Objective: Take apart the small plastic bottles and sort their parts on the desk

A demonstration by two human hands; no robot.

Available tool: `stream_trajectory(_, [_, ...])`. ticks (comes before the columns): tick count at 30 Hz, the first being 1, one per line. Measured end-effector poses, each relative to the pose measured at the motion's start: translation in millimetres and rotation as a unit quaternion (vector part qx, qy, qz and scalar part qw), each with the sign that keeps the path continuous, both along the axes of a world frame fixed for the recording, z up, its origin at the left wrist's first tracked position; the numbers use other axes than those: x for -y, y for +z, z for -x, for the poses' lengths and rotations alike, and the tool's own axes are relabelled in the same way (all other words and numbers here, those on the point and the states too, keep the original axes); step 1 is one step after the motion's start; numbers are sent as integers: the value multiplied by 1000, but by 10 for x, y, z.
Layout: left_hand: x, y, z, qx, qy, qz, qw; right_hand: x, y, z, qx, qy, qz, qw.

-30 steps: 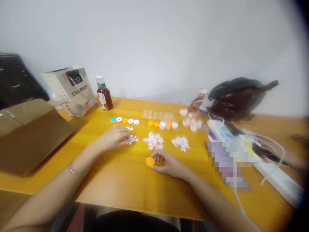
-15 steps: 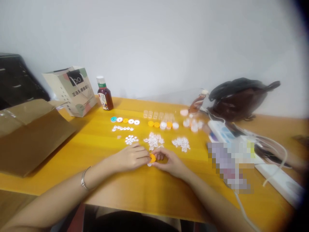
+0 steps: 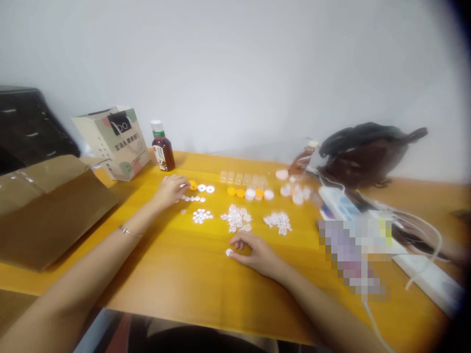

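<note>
My left hand (image 3: 171,191) reaches out to a row of round caps. Its thumb and fingers pinch at an orange cap (image 3: 193,185), and the left end of the row is hidden behind the hand. Two white ring caps (image 3: 206,189) lie just right of it. Closer to me, my right hand (image 3: 255,250) rests on the table with fingers curled and apart from the thumb. The thumb tip touches a small white disc (image 3: 229,252). Small white discs (image 3: 202,215) and two piles of white openwork pieces (image 3: 235,218) (image 3: 278,221) lie beyond the right hand.
Clear cups (image 3: 239,178) stand behind orange and white caps (image 3: 240,193). A dark red bottle (image 3: 163,154), a paper bag (image 3: 127,147) and a cardboard box (image 3: 47,211) are on the left. Right are a dark bag (image 3: 364,157), white power strips (image 3: 340,203) and cables.
My left hand has moved away from my right hand, forward and left to the cap row, taking the orange cap along. My right hand stays nearly in place beside the white disc.
</note>
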State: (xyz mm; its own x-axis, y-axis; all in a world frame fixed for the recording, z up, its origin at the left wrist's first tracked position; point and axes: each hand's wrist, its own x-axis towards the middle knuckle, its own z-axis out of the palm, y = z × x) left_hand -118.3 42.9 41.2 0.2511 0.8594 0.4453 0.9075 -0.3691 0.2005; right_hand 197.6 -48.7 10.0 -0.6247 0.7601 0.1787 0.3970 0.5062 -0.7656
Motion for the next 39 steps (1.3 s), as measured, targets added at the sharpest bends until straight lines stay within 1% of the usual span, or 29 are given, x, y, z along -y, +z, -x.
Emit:
stream_trajectory(2, [-96,-62,18,-15,14,24,1000,-9,-17,-10,2,-3,-1,1000])
stream_trajectory(5, [-174,-129,-15,-29,21,37,999,-16,-34,-21,4,0,0,1000])
stream_trajectory(9, [-209,-163,-51,-51,20,31,998,-12,-30,-25,2,3,2,1000])
stream_trajectory(15, [-238,-201,-22,-59,20,28,998,-15,-8,-27,2,5,2,1000])
stream_trajectory(19, [-224,-183,-43,-48,22,15,998,28,61,-27,-21,17,-4,1000])
stream_trajectory(21, [-168,-144,-93,-35,16,-5,999,50,114,-44,-50,24,-17,998])
stream_trajectory(22, [-118,-119,-130,-26,7,-15,1000,47,142,-64,-64,13,-30,997])
stream_trajectory(23, [-53,-94,-175,-15,-11,-24,1000,27,170,-96,-75,-14,-48,996])
stream_trajectory(25, [126,-51,-292,7,-73,-33,997,-82,222,-204,-83,-109,-98,986])
stream_trajectory(26, [236,-37,-360,12,-116,-35,993,-174,243,-283,-80,-167,-125,975])
stream_trajectory(29, [590,-43,-578,-15,-228,-20,973,-558,274,-606,-59,-294,-170,939])
stream_trajectory(31, [790,-83,-714,-50,-272,-13,961,-830,256,-855,-40,-373,-189,907])
stream_trajectory(32, [867,-109,-775,-63,-288,-16,955,-949,235,-973,-15,-411,-203,889])
stream_trajectory(34, [968,-158,-878,-75,-313,-17,947,-1139,178,-1166,61,-458,-228,857])
stream_trajectory(35, [996,-176,-918,-77,-322,-13,944,-1209,145,-1237,94,-470,-239,844])
stream_trajectory(37, [1018,-199,-971,-77,-337,3,938,-1305,82,-1330,137,-481,-250,829])
stream_trajectory(39, [1016,-209,-993,-72,-352,14,933,-1362,31,-1375,161,-481,-258,823])
